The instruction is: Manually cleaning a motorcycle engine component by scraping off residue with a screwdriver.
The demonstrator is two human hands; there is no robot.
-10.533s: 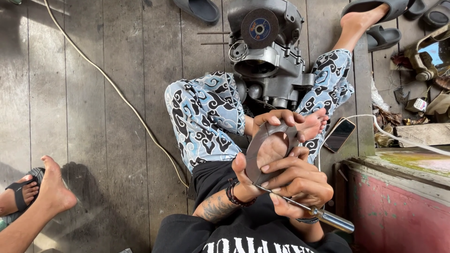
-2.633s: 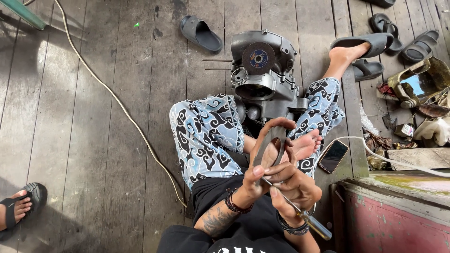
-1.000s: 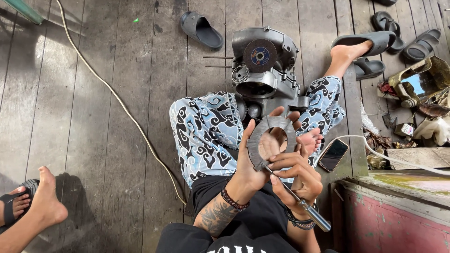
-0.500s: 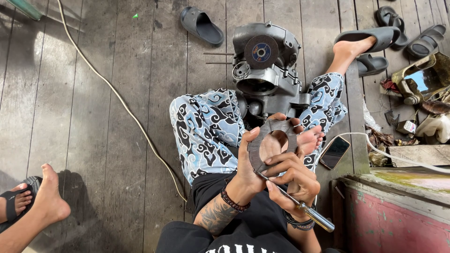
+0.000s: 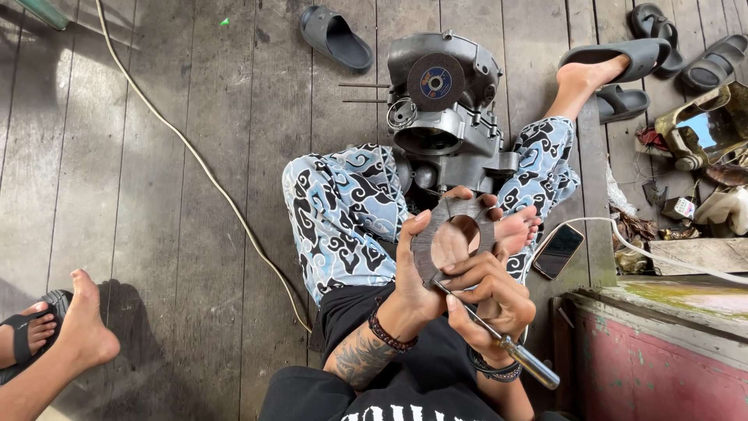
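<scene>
I sit on a wooden plank floor in blue patterned trousers. My left hand (image 5: 425,265) grips a flat grey gasket-like plate with a large round hole (image 5: 436,226), held up over my lap. My right hand (image 5: 491,300) holds a thin metal tool with a steel handle (image 5: 520,360), its tip against the lower edge of the plate. Just beyond the plate, between my legs, stands a grey engine casing (image 5: 448,125) with a dark grinding disc (image 5: 435,82) resting on top.
A smartphone (image 5: 559,251) lies by my right foot. Grey sandals (image 5: 336,37) (image 5: 623,54) lie on the floor. A pale cable (image 5: 195,156) crosses the planks. Another person's bare foot (image 5: 82,327) is at lower left. Clutter and a red box (image 5: 662,359) are on the right.
The plate has turned slightly in my left hand, and my right hand keeps working the tool along its lower edge. The other person's foot at lower left has shifted.
</scene>
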